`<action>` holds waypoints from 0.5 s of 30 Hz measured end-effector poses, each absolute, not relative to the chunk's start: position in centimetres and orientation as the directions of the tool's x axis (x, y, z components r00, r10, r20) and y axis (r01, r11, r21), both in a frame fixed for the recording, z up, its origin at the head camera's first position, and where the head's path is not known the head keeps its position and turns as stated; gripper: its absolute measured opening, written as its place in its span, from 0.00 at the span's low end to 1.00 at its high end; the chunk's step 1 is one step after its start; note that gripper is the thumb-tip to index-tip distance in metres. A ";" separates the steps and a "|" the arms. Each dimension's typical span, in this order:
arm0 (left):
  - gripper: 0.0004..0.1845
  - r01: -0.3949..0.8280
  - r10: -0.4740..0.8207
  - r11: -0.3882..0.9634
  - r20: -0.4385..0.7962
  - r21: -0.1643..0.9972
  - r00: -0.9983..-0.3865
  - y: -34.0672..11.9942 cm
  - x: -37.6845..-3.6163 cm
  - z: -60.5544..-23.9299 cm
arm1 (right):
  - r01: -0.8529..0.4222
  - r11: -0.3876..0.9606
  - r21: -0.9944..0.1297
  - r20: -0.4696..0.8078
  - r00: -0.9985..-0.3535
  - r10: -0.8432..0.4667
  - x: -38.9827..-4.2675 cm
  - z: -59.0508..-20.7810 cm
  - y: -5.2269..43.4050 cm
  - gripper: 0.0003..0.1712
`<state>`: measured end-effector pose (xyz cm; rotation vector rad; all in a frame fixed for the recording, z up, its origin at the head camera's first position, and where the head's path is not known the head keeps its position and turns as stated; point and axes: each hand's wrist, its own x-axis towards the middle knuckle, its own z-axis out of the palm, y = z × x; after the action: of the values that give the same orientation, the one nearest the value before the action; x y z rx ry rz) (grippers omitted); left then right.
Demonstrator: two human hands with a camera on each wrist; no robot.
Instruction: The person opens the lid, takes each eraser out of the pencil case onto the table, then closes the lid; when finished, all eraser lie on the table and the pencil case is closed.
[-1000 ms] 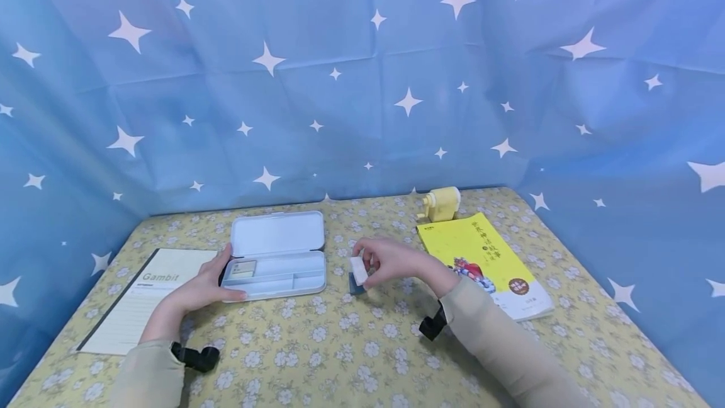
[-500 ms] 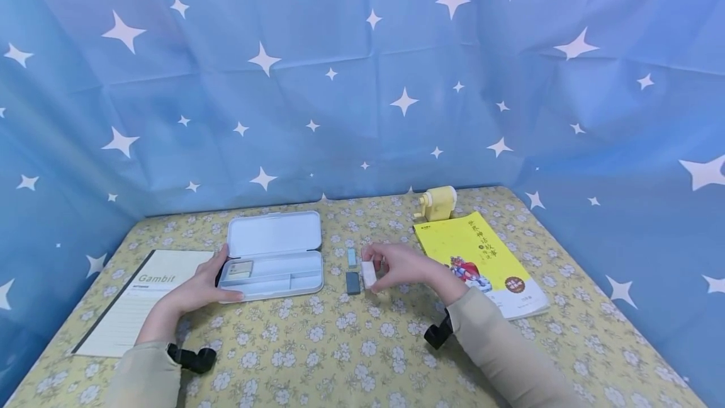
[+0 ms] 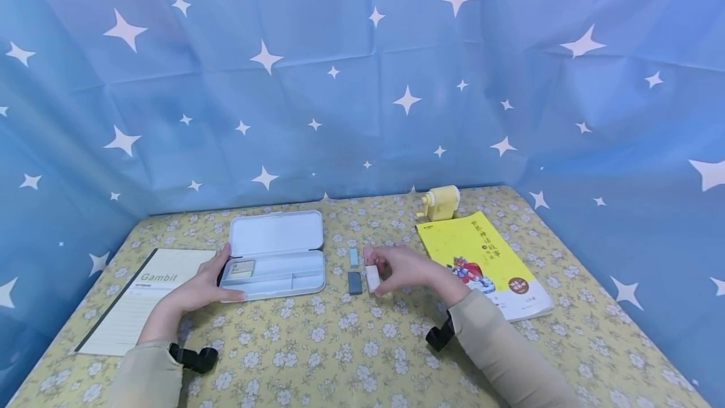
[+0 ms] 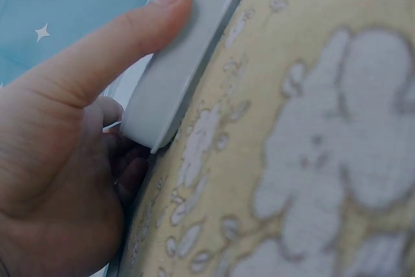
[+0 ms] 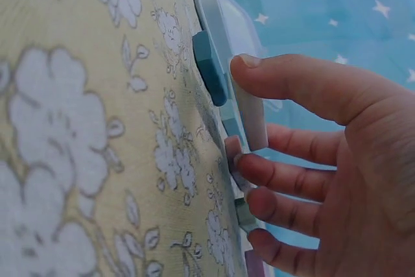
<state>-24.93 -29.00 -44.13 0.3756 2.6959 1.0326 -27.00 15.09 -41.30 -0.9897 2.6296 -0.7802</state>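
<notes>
My left hand (image 3: 201,285) holds the left end of an open white pencil case (image 3: 275,287); in the left wrist view the thumb lies on its front wall, fingers at its end. A pale eraser (image 3: 243,268) lies inside, in the back left compartment. Between thumb and index finger my right hand (image 3: 404,268) pinches a white eraser (image 3: 372,278), just above the cloth. Left of it lie a dark blue eraser (image 3: 354,283) and a light blue eraser (image 3: 354,257). A pink eraser (image 3: 367,253) shows partly behind the fingers. The right wrist view also shows a green block (image 5: 245,215) beneath the fingers.
A notebook marked Gambit (image 3: 153,298) lies at the left, partly under the left forearm. To the right lies a yellow book (image 3: 459,241), with a yellow pencil sharpener (image 3: 442,203) behind it. A starry blue curtain (image 3: 340,99) stands behind the table.
My right hand has shifted slightly right and down with the white eraser, from over the dark blue eraser to beside it. The light blue and pink erasers have come into sight. The left hand stays put.
</notes>
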 end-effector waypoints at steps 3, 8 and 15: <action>0.67 0.156 0.317 0.718 -0.119 0.678 -0.941 -29.0 -24.9 -44.2 | -0.540 0.637 -0.550 -0.027 -0.751 -0.660 -26.9 -41.4 15.1 0.24; 0.67 0.155 0.315 0.718 -0.119 0.678 -0.942 -29.1 -24.9 -44.3 | -0.529 0.643 -0.553 -0.043 -0.753 -0.656 -26.9 -41.7 15.1 0.26; 0.67 0.154 0.315 0.715 -0.117 0.682 -0.942 -29.1 -25.0 -44.3 | -0.508 0.643 -0.573 -0.070 -0.751 -0.656 -26.8 -41.8 15.0 0.26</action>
<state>-24.97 -29.06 -44.32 0.3747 2.6964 1.0414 -26.77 15.02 -41.76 -0.9407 2.5927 -0.7811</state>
